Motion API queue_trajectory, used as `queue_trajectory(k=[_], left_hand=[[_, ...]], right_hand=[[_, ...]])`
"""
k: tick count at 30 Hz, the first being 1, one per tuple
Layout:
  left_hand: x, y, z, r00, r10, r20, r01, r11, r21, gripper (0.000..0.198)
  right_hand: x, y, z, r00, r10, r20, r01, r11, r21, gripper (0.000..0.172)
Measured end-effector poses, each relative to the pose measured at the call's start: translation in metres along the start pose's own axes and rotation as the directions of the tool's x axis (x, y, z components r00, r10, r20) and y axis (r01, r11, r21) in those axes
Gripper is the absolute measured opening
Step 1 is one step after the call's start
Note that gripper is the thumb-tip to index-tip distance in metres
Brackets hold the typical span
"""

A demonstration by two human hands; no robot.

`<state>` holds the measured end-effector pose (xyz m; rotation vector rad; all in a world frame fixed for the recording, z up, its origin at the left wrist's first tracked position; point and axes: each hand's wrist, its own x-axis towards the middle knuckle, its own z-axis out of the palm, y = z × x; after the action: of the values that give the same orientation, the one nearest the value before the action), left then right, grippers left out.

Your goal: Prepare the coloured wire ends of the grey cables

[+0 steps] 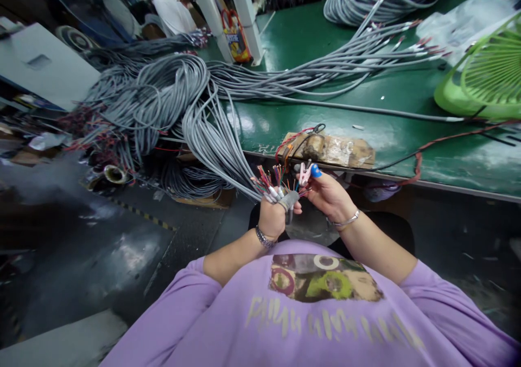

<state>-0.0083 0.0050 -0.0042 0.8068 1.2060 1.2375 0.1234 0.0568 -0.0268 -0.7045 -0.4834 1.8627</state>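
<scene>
In front of my body, my left hand [272, 217] is closed around a bunch of grey cable ends [290, 200]. Thin coloured wires [266, 177] fan out of their stripped tips, red ones among them. My right hand [331, 197] is just beside it, with a blue cover on the thumb. Between its thumb and fingers is a small pale pink clip [304, 175], close to the wire tips; its exact contact with them is too small to tell. From my left hand the grey cables [220, 139] run up and left to the bench.
A large heap of coiled grey cable [163, 90] covers the bench's left side. A wooden block [350, 151] with tape and wires lies at the green bench's [407, 139] front edge. A green fan [480, 79] and plastic bag [468, 22] stand right. Another person [173, 8] is behind.
</scene>
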Motion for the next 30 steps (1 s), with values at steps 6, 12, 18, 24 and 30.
queue_trajectory(k=[6,12,18,24,30], left_hand=[[-0.001,0.008,0.0,0.999,-0.011,-0.037,0.009,0.999,-0.049,0.031],[0.002,0.008,0.004,0.998,0.005,-0.067,-0.009,0.998,-0.064,0.032],[0.001,-0.008,-0.003,0.999,0.018,-0.035,-0.018,1.0,-0.011,0.032],[-0.002,-0.014,-0.013,0.999,0.021,0.049,-0.025,0.996,0.085,0.031],[-0.003,-0.005,-0.017,0.98,-0.097,0.174,0.06,0.977,0.207,0.032]], right_hand=[[0.0,0.001,-0.003,0.999,0.019,0.034,-0.018,1.0,-0.016,0.03],[-0.004,-0.001,-0.004,0.994,0.079,0.079,-0.081,0.997,0.014,0.038],[-0.016,0.011,-0.005,0.972,0.113,0.207,-0.081,0.984,-0.158,0.045],[-0.022,0.019,-0.004,0.991,-0.016,0.133,0.054,0.956,-0.289,0.027],[-0.026,0.012,-0.003,0.964,0.021,0.264,0.084,0.922,-0.378,0.024]])
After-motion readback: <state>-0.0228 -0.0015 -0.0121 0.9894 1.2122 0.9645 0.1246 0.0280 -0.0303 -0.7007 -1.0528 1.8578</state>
